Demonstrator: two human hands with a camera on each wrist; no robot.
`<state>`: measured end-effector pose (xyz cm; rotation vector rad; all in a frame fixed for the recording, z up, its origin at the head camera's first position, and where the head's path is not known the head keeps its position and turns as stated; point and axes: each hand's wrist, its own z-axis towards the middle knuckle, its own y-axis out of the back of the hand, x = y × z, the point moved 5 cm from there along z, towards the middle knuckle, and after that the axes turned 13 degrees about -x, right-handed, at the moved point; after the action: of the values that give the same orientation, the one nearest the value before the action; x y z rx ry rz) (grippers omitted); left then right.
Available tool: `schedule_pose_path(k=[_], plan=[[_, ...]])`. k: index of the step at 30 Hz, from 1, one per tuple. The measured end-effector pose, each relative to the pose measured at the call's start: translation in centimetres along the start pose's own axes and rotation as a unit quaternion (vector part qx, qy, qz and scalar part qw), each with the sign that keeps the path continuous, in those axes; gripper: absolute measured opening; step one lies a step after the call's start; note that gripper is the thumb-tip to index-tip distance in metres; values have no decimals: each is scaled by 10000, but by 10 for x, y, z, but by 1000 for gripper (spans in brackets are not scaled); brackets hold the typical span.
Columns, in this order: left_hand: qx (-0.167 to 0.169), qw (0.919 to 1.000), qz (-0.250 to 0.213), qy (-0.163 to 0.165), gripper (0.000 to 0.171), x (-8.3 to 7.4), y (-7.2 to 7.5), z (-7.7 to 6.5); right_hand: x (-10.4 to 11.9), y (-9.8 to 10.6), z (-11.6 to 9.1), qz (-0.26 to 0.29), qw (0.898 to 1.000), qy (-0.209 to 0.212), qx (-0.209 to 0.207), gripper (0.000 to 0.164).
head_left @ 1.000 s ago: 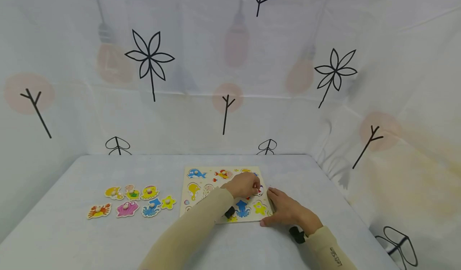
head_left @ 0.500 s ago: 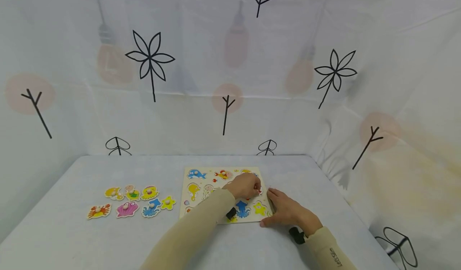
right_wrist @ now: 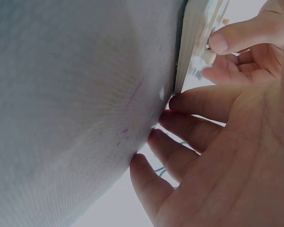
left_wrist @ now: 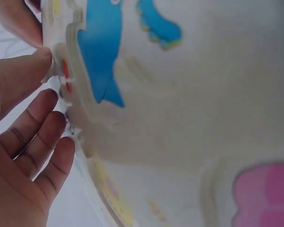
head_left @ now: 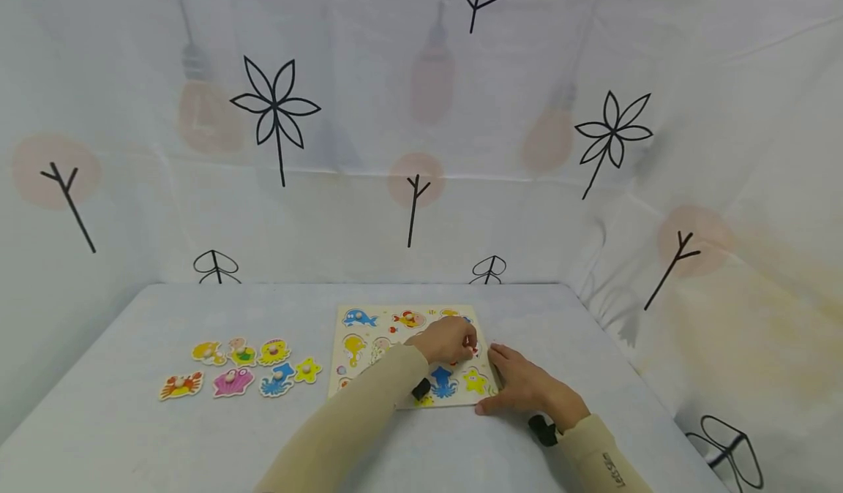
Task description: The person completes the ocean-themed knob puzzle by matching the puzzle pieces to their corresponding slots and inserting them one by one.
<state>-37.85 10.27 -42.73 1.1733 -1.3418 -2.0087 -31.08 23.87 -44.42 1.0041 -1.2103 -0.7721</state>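
Observation:
A pale puzzle board (head_left: 395, 306) with sea-animal pictures lies on the table. Over its right side, my left hand (head_left: 448, 339) pinches the small wooden knob (right_wrist: 209, 56) of a puzzle piece. Most of that piece is hidden by the fingers; a red-and-white bit shows in the left wrist view. My right hand (head_left: 530, 383) rests at the board's right edge, fingers extended, fingertips (right_wrist: 177, 100) down on the cloth against the board's side. A blue whale piece (head_left: 356, 318) and a red-yellow fish piece (head_left: 410, 319) sit in the board's far row. Blue squid (head_left: 443, 383) and yellow starfish (head_left: 474, 380) pictures show nearer.
Left of the board lie several loose knobbed pieces, among them a crab (head_left: 181, 385), a pink shell (head_left: 233, 382), a blue squid (head_left: 277, 380) and a yellow starfish (head_left: 307, 369). A white cloth covers the table (head_left: 165, 449); a printed curtain (head_left: 356, 222) hangs behind it.
My left fingers have shifted slightly over the piece at the board's right side, covering more of it. The right hand and the loose pieces stay where they were.

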Motion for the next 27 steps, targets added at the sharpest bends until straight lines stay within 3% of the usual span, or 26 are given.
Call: schedule_pose_path(k=[5, 10, 16, 20, 27], plan=[[-128, 9999, 50, -84, 25, 5, 10, -6, 0, -2, 2, -63, 10000, 2, 40, 116], [-329, 9983, 338, -329, 25, 12, 26, -18, -3, -4, 3, -133, 9999, -39, -5, 116], [-412, 9988, 145, -207, 26, 22, 45, -45, -7, -7, 2, -141, 9996, -244, 78, 120], [-550, 9975, 351, -271, 27, 30, 61, -64, -7, -7, 4, -161, 9993, -327, 49, 120], [-782, 9959, 378, -235, 27, 57, 83, -98, -3, -7, 5, -171, 9991, -371, 75, 121]])
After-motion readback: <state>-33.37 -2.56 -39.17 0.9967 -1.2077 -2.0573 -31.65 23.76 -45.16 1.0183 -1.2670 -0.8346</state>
